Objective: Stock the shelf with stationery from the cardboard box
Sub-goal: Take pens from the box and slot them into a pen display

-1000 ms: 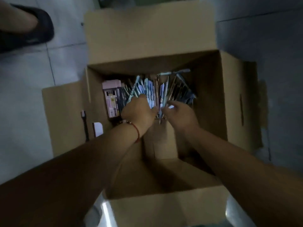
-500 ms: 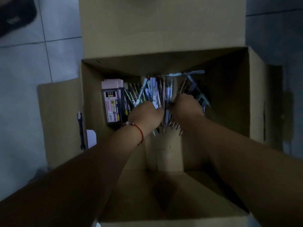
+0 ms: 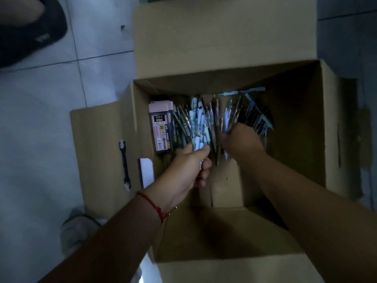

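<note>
On the pale tiled floor [image 3: 40,111] stands the open cardboard box [image 3: 334,139], its four flaps folded out. A dark shoe [image 3: 36,31] is cut off at the upper left corner of the view, and a black tool [image 3: 124,162] lies on the box's left flap beside a white slip [image 3: 146,172]. Against the box's far wall lies a heap of pens [image 3: 216,117], with a pink-topped pack [image 3: 161,127] touching its left side; the dim light blurs their print. Both forearms hide the near part of the box floor. The left hand [image 3: 189,168], a red string at its wrist, grips a bundle of pale pens. The right hand [image 3: 241,140] is curled round several more, its fingers hidden.
</note>
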The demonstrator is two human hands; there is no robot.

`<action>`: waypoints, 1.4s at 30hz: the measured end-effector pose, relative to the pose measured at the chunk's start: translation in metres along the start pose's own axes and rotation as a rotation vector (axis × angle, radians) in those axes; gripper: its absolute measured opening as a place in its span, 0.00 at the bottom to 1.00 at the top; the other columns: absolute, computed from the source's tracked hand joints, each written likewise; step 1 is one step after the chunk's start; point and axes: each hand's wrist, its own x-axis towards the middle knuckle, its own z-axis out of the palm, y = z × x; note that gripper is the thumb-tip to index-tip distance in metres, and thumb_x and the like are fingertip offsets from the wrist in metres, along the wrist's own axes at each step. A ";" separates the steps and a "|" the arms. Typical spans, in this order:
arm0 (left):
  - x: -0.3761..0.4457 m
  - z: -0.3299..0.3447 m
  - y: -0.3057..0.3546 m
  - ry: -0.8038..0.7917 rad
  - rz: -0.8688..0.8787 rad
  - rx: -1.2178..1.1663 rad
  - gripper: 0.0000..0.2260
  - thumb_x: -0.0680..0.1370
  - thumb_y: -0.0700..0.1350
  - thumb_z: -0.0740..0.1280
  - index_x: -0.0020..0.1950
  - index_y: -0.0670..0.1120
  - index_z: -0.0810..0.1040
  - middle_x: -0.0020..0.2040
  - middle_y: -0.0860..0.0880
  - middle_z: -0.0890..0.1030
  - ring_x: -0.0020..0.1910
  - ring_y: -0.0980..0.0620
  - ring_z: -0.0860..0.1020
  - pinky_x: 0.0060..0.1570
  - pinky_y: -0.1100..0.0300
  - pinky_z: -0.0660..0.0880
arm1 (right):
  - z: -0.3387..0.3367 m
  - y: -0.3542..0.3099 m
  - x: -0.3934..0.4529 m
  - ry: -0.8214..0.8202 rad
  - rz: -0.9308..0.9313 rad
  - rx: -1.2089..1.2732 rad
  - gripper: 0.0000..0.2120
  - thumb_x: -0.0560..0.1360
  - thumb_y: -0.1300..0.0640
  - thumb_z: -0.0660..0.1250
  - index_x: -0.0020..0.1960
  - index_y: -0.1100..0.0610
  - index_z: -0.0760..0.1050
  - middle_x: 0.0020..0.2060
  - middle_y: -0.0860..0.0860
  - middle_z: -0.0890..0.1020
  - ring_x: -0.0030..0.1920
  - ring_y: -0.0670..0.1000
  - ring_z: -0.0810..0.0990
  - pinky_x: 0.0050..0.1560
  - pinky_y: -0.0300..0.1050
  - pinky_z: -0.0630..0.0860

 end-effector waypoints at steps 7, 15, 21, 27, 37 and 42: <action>-0.128 -0.005 0.033 -0.148 0.123 0.043 0.08 0.84 0.50 0.58 0.45 0.54 0.71 0.30 0.52 0.69 0.26 0.53 0.68 0.26 0.60 0.65 | -0.067 -0.040 -0.140 -0.293 0.031 1.008 0.06 0.78 0.53 0.63 0.49 0.54 0.76 0.37 0.50 0.72 0.31 0.45 0.66 0.28 0.41 0.61; -0.362 -0.030 0.162 -0.367 0.148 -0.012 0.10 0.73 0.50 0.67 0.46 0.44 0.74 0.33 0.46 0.74 0.29 0.49 0.73 0.30 0.58 0.72 | -0.239 -0.171 -0.316 -0.498 -0.299 1.192 0.15 0.71 0.50 0.71 0.55 0.55 0.82 0.45 0.54 0.85 0.30 0.47 0.72 0.30 0.36 0.66; -0.608 -0.029 0.282 -0.305 0.312 -0.051 0.19 0.72 0.62 0.68 0.45 0.44 0.78 0.30 0.45 0.74 0.26 0.49 0.73 0.28 0.59 0.73 | -0.381 -0.270 -0.529 -0.426 -0.490 0.998 0.15 0.69 0.40 0.72 0.52 0.46 0.84 0.45 0.56 0.86 0.43 0.61 0.82 0.47 0.55 0.77; -0.800 -0.046 0.327 -0.402 0.518 -0.085 0.15 0.74 0.49 0.66 0.56 0.41 0.75 0.35 0.44 0.77 0.29 0.48 0.75 0.30 0.57 0.76 | -0.457 -0.322 -0.707 -0.518 -0.573 1.146 0.30 0.69 0.29 0.57 0.40 0.53 0.84 0.22 0.55 0.71 0.21 0.53 0.71 0.27 0.40 0.70; -0.961 -0.138 0.274 -0.133 0.832 -0.364 0.18 0.71 0.34 0.68 0.58 0.47 0.72 0.38 0.41 0.74 0.29 0.45 0.74 0.32 0.51 0.77 | -0.459 -0.406 -0.819 -0.278 -0.910 0.779 0.15 0.84 0.52 0.54 0.51 0.59 0.77 0.27 0.49 0.76 0.21 0.48 0.63 0.23 0.37 0.58; -1.028 -0.192 0.219 0.408 1.050 -0.319 0.09 0.73 0.41 0.68 0.50 0.45 0.71 0.32 0.48 0.68 0.26 0.52 0.65 0.25 0.61 0.63 | -0.409 -0.459 -0.888 -0.475 -1.146 0.537 0.12 0.83 0.57 0.57 0.56 0.52 0.79 0.33 0.51 0.79 0.29 0.46 0.76 0.29 0.40 0.70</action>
